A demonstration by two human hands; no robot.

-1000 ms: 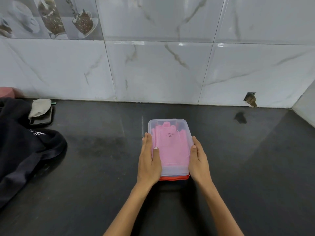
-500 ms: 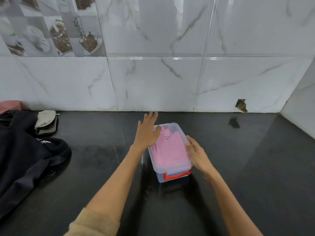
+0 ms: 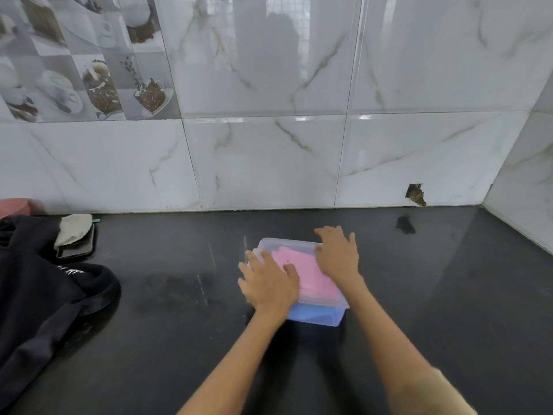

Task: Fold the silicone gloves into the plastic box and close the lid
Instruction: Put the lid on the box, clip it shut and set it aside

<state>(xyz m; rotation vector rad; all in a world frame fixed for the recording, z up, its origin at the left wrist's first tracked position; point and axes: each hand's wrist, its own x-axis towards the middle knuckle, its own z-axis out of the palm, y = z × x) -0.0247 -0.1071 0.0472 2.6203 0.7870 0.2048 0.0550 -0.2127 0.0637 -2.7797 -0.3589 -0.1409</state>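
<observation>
Both hands lie flat with fingers spread, the left hand (image 3: 270, 284) and right hand (image 3: 338, 256) pressing the lid (image 3: 311, 275); they should push evenly on every edge of the box (image 3: 314, 316).

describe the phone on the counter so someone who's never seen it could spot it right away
Follow the black stone counter to its far-left back corner by the tiled wall. Beside the crumpled black garment lies a dark flat phone, the only thing there with a pale grey cloth draped over it.
</observation>
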